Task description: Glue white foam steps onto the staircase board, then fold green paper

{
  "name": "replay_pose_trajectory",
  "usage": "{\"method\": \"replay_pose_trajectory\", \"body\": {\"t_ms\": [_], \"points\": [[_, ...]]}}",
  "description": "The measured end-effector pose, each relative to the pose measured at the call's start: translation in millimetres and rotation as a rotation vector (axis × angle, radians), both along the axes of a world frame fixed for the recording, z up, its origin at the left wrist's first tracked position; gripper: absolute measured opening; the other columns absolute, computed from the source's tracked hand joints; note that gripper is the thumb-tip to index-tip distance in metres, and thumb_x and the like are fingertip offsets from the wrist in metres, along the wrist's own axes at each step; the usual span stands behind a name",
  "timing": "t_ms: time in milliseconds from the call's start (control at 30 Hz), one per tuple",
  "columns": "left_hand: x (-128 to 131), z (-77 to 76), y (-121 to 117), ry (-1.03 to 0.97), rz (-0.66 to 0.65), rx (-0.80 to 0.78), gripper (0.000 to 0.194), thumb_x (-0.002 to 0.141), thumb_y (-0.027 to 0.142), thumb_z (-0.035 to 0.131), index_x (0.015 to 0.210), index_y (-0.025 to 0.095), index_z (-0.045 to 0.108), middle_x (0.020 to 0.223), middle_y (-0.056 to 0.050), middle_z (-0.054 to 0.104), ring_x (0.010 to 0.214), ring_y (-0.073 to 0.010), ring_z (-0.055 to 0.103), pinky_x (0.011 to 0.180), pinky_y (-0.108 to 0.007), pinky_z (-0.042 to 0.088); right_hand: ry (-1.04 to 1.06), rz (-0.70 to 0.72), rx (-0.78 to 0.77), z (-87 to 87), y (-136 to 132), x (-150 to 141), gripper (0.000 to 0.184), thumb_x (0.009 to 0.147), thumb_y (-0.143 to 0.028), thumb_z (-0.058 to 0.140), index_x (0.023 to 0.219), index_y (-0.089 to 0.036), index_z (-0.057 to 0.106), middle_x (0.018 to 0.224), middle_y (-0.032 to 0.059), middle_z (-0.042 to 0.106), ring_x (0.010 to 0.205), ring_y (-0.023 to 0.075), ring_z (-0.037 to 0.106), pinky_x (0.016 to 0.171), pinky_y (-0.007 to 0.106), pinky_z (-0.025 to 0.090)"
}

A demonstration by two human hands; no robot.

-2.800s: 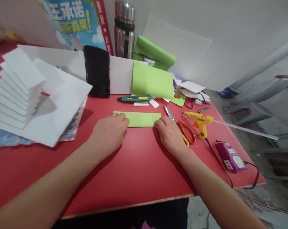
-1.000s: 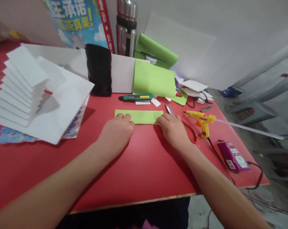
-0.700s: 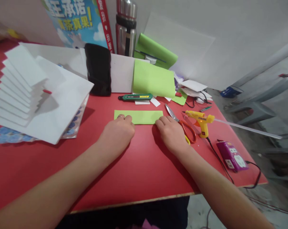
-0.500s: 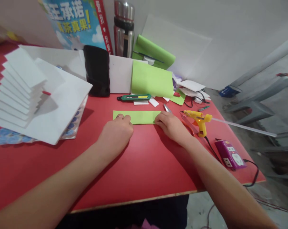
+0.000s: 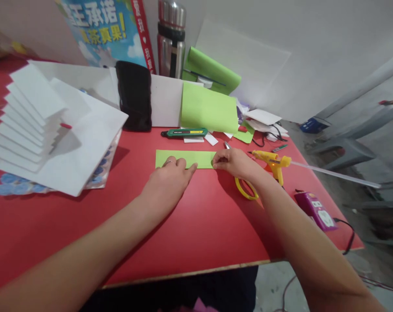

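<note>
A long light-green paper strip [image 5: 196,159] lies crosswise on the red table, its lower edge folded or doubled. My left hand [image 5: 170,177] presses on its left half from above, the thumb stretched out along the lower edge and apart from the other fingers. At the right end, my right hand [image 5: 234,164] pinches the strip's lower corner between thumb and fingertips. Scissors with yellow-and-orange handles [image 5: 245,190] lie partly under my right hand and wrist. Just beyond the strip is a green utility knife [image 5: 184,133].
A yellow glue gun [image 5: 271,160] with a clear stick lies to the right, near a purple power box [image 5: 314,210]. Folded white card [image 5: 82,147] stands on the left. Behind are a black object [image 5: 133,96], a steel flask [image 5: 171,39] and a green sheet [image 5: 209,107].
My left hand has shifted right along the strip and its thumb has spread out. The right hand now pinches the strip's corner, its wrist turned, and more of the scissors' handles shows.
</note>
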State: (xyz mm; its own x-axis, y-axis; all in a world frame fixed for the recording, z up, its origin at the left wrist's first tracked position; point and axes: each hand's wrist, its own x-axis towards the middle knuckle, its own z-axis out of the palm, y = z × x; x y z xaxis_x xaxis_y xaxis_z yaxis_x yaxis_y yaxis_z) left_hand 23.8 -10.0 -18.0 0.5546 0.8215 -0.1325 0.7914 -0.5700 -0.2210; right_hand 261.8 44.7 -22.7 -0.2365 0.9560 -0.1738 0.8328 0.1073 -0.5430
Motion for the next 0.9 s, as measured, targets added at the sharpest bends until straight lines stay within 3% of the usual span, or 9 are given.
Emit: {"method": "replay_pose_trajectory", "body": {"t_ms": [67, 233, 300, 400, 467, 600, 900], "points": [[3.4, 1.1, -0.6, 0.014, 0.001, -0.005, 0.070, 0.099, 0.000, 0.038, 0.163, 0.028, 0.042, 0.113, -0.016, 0.065, 0.109, -0.0357, 0.064, 0.061, -0.033, 0.051, -0.077, -0.002, 0.031, 3.1, -1.3, -4.9, 0.011, 0.084, -0.009, 0.070, 0.079, -0.019, 0.072, 0.080, 0.0016, 0.075, 0.076, 0.0178, 0.065, 0.071, 0.029, 0.044], [5.2, 1.6, -1.0, 0.007, 0.010, -0.011, 0.067, 0.100, -0.001, 0.036, 0.160, 0.028, 0.046, 0.111, -0.016, 0.065, 0.108, -0.0341, 0.064, 0.058, -0.030, 0.049, -0.425, 0.135, 0.354, -0.8, -31.4, -20.4, 0.025, 0.094, -0.002, 0.053, 0.086, -0.015, 0.073, 0.092, 0.0103, 0.073, 0.087, 0.0231, 0.061, 0.076, 0.033, 0.041], [3.3, 0.1, -0.5, -0.007, -0.002, 0.012, 0.065, 0.101, 0.001, 0.036, 0.158, 0.027, 0.048, 0.110, -0.015, 0.066, 0.107, -0.0342, 0.065, 0.057, -0.030, 0.047, -0.551, 0.167, 0.418, -4.4, -45.3, -25.1, 0.027, 0.095, 0.000, 0.050, 0.091, -0.013, 0.073, 0.094, 0.0137, 0.070, 0.087, 0.0252, 0.058, 0.074, 0.035, 0.039], [-1.1, -2.6, 1.4, -0.041, -0.024, 0.068, 0.058, 0.098, -0.001, 0.038, 0.148, 0.019, 0.059, 0.107, -0.016, 0.067, 0.103, -0.0340, 0.066, 0.054, -0.029, 0.044, -0.616, 0.187, 0.451, -9.9, -57.4, -28.7, 0.025, 0.094, 0.000, 0.050, 0.095, -0.011, 0.072, 0.096, 0.0162, 0.067, 0.086, 0.0271, 0.055, 0.074, 0.036, 0.039], [-4.5, -4.2, 2.8, -0.071, -0.037, 0.115, 0.047, 0.095, -0.004, 0.040, 0.129, 0.010, 0.069, 0.101, -0.017, 0.068, 0.099, -0.0331, 0.067, 0.053, -0.030, 0.042, -0.625, 0.196, 0.463, -13.7, -60.1, -29.6, 0.023, 0.095, -0.001, 0.050, 0.096, -0.011, 0.071, 0.098, 0.0175, 0.067, 0.088, 0.0289, 0.054, 0.075, 0.038, 0.039], [-9.2, -5.4, 2.8, -0.115, -0.047, 0.163, 0.035, 0.090, -0.007, 0.042, 0.096, 0.009, 0.072, 0.091, -0.016, 0.068, 0.091, -0.0310, 0.068, 0.052, -0.031, 0.040, -0.660, 0.186, 0.483, -20.5, -61.4, -31.2, 0.022, 0.096, -0.002, 0.050, 0.099, -0.010, 0.070, 0.101, 0.0194, 0.066, 0.091, 0.0309, 0.054, 0.075, 0.039, 0.040], [-9.5, 3.0, 3.1, -0.142, 0.040, 0.103, 0.033, 0.090, -0.005, 0.044, 0.097, 0.011, 0.072, 0.096, -0.018, 0.071, 0.094, -0.0327, 0.070, 0.055, -0.033, 0.044, -0.709, 0.152, 0.480, -19.9, -63.8, -34.9, 0.024, 0.098, -0.002, 0.048, 0.099, -0.011, 0.070, 0.101, 0.0180, 0.066, 0.090, 0.0298, 0.054, 0.066, 0.037, 0.036]]}}
